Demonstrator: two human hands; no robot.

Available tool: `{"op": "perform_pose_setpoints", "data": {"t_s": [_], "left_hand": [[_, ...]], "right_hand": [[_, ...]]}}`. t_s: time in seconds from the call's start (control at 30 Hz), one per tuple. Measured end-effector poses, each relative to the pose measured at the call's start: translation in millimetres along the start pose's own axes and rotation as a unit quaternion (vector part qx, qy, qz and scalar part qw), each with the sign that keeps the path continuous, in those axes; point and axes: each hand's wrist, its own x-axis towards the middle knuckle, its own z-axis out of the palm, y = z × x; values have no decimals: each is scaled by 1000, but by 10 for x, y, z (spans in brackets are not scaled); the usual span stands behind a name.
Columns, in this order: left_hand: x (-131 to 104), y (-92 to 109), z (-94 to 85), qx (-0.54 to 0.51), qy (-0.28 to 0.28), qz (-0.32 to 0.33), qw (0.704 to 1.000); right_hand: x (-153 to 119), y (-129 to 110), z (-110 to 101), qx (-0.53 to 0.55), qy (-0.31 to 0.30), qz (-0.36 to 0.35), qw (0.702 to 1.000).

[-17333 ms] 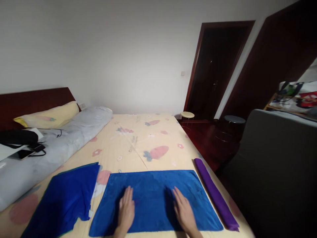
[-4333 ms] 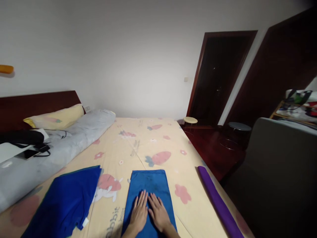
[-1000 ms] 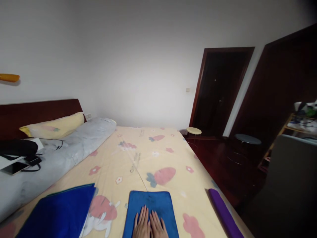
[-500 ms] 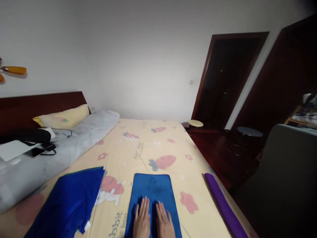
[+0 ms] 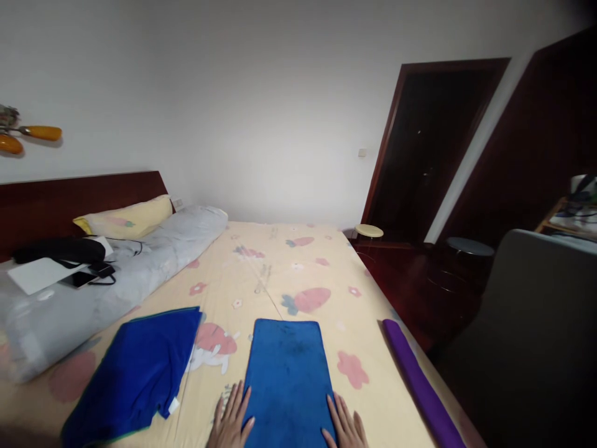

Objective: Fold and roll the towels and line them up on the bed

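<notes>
- so, the flat blue cloth (image 5: 289,367) lies on the patterned bedsheet (image 5: 298,267), long and rectangular
- left hand (image 5: 229,423) is at the flat blue cloth's left edge, fingers wide and gripping nothing
- right hand (image 5: 346,426) is at its right edge, also wide, nothing held
- crumpled royal-blue cloth (image 5: 140,373), with a white tag (image 5: 174,406), sits left of the flat blue cloth
- purple roll (image 5: 420,386) lies well to its right
</notes>
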Motion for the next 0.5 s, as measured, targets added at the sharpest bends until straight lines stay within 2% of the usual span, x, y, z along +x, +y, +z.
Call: {"op": "perform_pose_setpoints", "data": {"t_s": [0.1, 0.2, 0.27, 0.33, 0.4, 0.5], "left_hand": [[2, 126, -2, 23, 44, -27, 998], [79, 560, 71, 16, 61, 7, 998], [117, 882, 163, 2, 60, 38, 997], [106, 1081, 262, -11, 56, 48, 997], [39, 1070, 335, -20, 44, 61, 997], [-118, 709, 349, -15, 30, 66, 997]], "right_hand": [[1, -124, -34, 2, 30, 6, 1000], [75, -541, 87, 12, 89, -5, 996], [115, -825, 224, 16, 112, -48, 992], [105, -966, 359, 8, 116, -95, 989], [35, -911, 449, -8, 112, -113, 987], [-138, -597, 451, -29, 88, -67, 993]]}}
